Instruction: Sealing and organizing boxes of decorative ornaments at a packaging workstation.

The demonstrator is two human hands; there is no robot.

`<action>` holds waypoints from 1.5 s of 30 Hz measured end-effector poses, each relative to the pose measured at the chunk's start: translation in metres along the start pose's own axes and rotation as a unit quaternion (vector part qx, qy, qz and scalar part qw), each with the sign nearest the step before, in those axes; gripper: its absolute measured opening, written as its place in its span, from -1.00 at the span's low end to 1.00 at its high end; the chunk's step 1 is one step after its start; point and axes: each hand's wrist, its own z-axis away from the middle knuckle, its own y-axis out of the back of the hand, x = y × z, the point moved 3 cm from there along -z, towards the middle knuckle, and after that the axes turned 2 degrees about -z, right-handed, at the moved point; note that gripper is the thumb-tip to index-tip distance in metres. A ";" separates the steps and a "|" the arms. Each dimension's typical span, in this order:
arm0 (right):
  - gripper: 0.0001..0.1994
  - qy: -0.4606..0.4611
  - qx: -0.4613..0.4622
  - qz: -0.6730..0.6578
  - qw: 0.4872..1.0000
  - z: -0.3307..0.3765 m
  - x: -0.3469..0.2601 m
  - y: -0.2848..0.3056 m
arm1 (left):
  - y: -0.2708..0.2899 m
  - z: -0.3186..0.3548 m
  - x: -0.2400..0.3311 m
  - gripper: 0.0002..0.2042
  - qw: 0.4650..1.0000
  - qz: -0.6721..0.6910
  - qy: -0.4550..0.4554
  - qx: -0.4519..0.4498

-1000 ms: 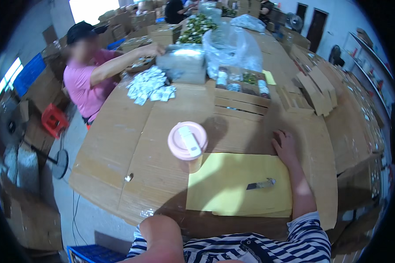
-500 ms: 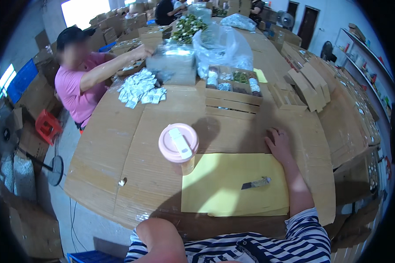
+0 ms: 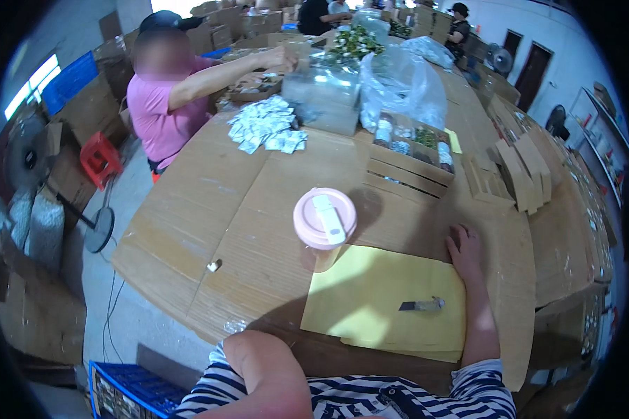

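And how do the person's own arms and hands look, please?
The left sleeve and right sleeve are short, striped in navy and white. The right hand is ungloved, with what may be a ring; the left hand is out of view.

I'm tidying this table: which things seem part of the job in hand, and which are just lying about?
Likely the job's, nearest the right hand:
- yellow sheets
- cutter blade

Likely just lying about:
- pink-lidded cup
- red plastic stool
- standing fan

Right hand (image 3: 465, 250) palm-down — left arm (image 3: 267, 359) bent
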 end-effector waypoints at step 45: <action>-0.63 -0.010 0.001 0.016 1.000 0.000 0.000 0.001 | 0.003 -0.006 0.003 -0.81 0.999 -0.034 -0.009 -0.008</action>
